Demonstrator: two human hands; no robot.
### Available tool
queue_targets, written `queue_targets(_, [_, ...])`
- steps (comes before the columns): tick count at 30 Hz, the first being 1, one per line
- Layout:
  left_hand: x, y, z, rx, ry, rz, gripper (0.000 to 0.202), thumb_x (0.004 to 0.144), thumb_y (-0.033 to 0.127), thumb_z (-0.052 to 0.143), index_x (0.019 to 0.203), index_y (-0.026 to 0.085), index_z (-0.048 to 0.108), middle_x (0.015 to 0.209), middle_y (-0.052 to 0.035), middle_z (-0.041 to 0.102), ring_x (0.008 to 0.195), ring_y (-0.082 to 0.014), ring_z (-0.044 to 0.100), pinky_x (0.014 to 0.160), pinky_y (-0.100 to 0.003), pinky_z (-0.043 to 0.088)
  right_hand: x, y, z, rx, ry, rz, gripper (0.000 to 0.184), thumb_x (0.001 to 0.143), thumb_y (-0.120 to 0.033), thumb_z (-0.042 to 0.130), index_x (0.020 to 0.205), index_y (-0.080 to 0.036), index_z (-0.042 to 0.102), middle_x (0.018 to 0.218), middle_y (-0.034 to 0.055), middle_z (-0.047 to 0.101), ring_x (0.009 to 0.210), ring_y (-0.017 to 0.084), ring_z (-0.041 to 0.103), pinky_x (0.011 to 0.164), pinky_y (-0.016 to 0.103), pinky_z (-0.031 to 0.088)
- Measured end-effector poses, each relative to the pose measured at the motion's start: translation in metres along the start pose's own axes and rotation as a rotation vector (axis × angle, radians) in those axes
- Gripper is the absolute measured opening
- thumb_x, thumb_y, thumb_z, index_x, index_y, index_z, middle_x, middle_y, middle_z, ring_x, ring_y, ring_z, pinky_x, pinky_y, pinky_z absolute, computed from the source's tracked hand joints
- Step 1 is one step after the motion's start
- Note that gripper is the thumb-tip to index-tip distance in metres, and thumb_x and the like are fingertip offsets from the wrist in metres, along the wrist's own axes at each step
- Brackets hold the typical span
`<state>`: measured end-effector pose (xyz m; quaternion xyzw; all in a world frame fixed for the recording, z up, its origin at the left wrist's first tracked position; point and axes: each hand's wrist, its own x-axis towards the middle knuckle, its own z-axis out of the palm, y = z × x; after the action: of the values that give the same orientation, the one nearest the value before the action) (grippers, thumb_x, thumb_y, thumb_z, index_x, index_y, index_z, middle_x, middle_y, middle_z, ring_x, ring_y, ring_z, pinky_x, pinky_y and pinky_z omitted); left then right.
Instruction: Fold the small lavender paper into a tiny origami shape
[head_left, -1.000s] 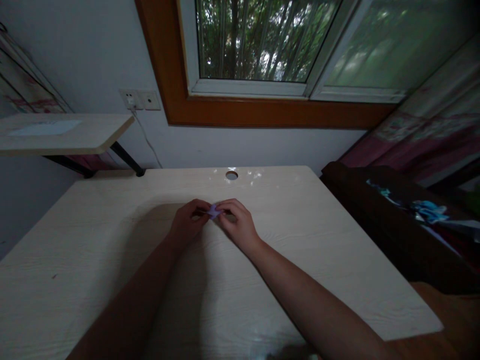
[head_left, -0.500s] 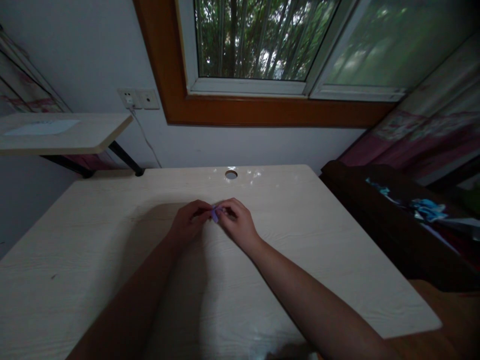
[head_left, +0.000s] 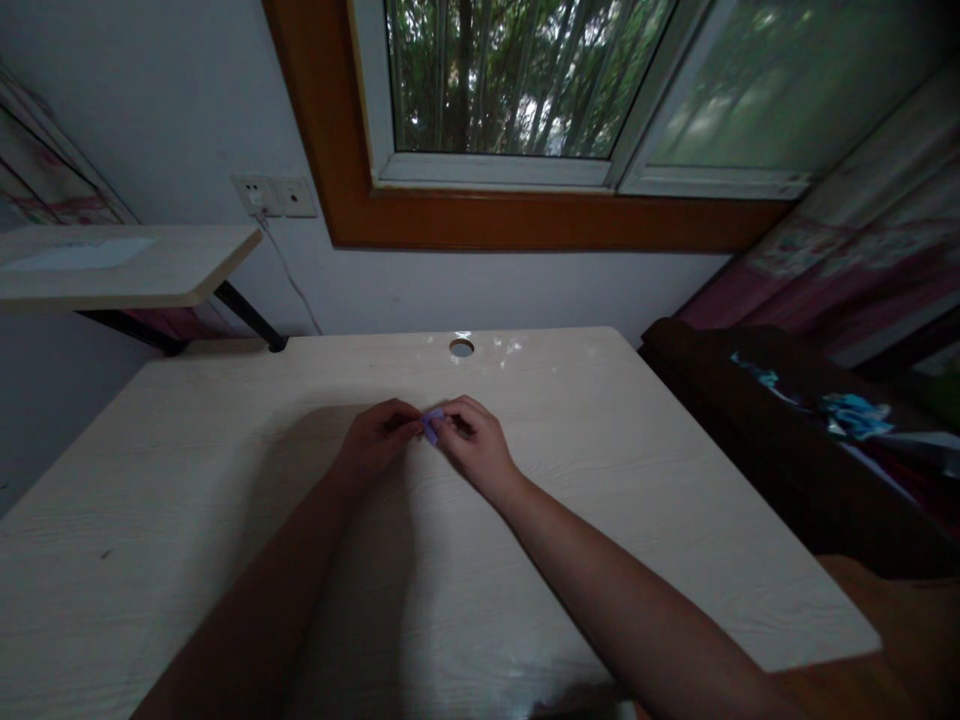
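Between my two hands, above the middle of the pale wooden desk (head_left: 600,480), is a small purple piece (head_left: 431,428) that looks like folded paper. My left hand (head_left: 379,437) pinches its left side with thumb and forefinger. From the right, my right hand (head_left: 474,438) grips it, also between thumb and fingers. The fingertips of both hands nearly meet and cover much of the piece, so its full shape is hidden.
A raised shelf (head_left: 150,285) on black legs stands at the back left, with a white sheet (head_left: 82,254) on it. A round cable hole (head_left: 462,347) lies near the desk's back edge. Right of the desk, a dark surface (head_left: 750,440) carries a crumpled blue item (head_left: 855,415).
Both hands stay in nearly the same place. The purple piece has shifted slightly between the fingertips, its visible outline a little different. The camera view has moved very slightly.
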<state>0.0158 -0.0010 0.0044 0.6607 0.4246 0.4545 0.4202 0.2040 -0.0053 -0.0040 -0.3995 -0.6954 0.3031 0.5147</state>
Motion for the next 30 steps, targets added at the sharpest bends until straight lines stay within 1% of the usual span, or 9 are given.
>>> queue_targets(5, [0.0022, -0.0020, -0.0008, -0.004, 0.045, 0.003, 0.023, 0.076, 0.037, 0.073, 0.081, 0.016, 0.067, 0.075, -0.0026, 0.071, 0.070, -0.0148, 0.065, 0.068, -0.025, 0.052, 0.0008, -0.0027, -0.0010, 0.090, -0.013, 0.066, 0.012, 0.088, -0.030, 0.062, 0.093, -0.021, 0.069, 0.087, 0.0038, 0.063, 0.079, 0.016, 0.060, 0.072, 0.029, 0.048])
queue_targets(9, [0.0029, -0.0032, -0.0014, -0.048, 0.064, -0.023, 0.023, 0.076, 0.038, 0.073, 0.082, 0.017, 0.065, 0.074, -0.0019, 0.071, 0.071, -0.0154, 0.067, 0.070, -0.026, 0.054, 0.0016, -0.0063, -0.0031, 0.212, -0.047, 0.138, 0.017, 0.091, -0.029, 0.055, 0.097, -0.021, 0.069, 0.092, 0.0052, 0.066, 0.082, 0.017, 0.062, 0.075, 0.030, 0.049])
queue_targets(12, [0.0033, -0.0055, -0.0020, -0.080, 0.083, -0.030, 0.023, 0.076, 0.037, 0.073, 0.083, 0.017, 0.065, 0.076, -0.0019, 0.072, 0.073, -0.0156, 0.068, 0.072, -0.027, 0.055, 0.0017, -0.0079, -0.0033, 0.278, -0.061, 0.164, 0.016, 0.089, -0.027, 0.056, 0.097, -0.021, 0.069, 0.091, 0.0049, 0.066, 0.079, 0.016, 0.061, 0.074, 0.030, 0.049])
queue_targets(15, [0.0035, -0.0063, -0.0022, -0.104, 0.098, -0.028, 0.023, 0.076, 0.037, 0.074, 0.082, 0.016, 0.065, 0.076, -0.0024, 0.072, 0.073, -0.0159, 0.068, 0.072, -0.028, 0.056, 0.0014, -0.0076, -0.0024, 0.307, -0.056, 0.164, 0.015, 0.085, -0.025, 0.060, 0.097, -0.021, 0.069, 0.088, 0.0039, 0.064, 0.078, 0.016, 0.060, 0.072, 0.029, 0.049])
queue_targets(20, [0.0028, -0.0033, -0.0013, -0.116, 0.087, -0.035, 0.024, 0.075, 0.037, 0.074, 0.083, 0.016, 0.066, 0.077, -0.0029, 0.072, 0.074, -0.0161, 0.068, 0.073, -0.029, 0.056, 0.0016, -0.0052, -0.0017, 0.277, -0.059, 0.126, 0.015, 0.084, -0.024, 0.063, 0.097, -0.022, 0.069, 0.090, 0.0036, 0.062, 0.078, 0.015, 0.058, 0.071, 0.028, 0.048])
queue_targets(24, [0.0024, -0.0022, -0.0013, -0.122, 0.069, -0.035, 0.022, 0.075, 0.035, 0.074, 0.084, 0.016, 0.067, 0.079, -0.0029, 0.072, 0.075, -0.0155, 0.068, 0.074, -0.028, 0.055, 0.0028, -0.0054, -0.0024, 0.259, -0.055, 0.101, 0.014, 0.085, -0.025, 0.062, 0.096, -0.022, 0.069, 0.092, 0.0039, 0.062, 0.079, 0.015, 0.059, 0.070, 0.028, 0.048])
queue_targets(30, [0.0034, -0.0036, -0.0021, -0.090, 0.065, -0.013, 0.021, 0.075, 0.035, 0.074, 0.083, 0.017, 0.067, 0.078, -0.0029, 0.071, 0.074, -0.0157, 0.067, 0.073, -0.028, 0.055, 0.0025, -0.0077, -0.0044, 0.246, -0.077, 0.104, 0.015, 0.088, -0.029, 0.059, 0.098, -0.022, 0.069, 0.095, 0.0053, 0.063, 0.083, 0.017, 0.061, 0.075, 0.031, 0.049])
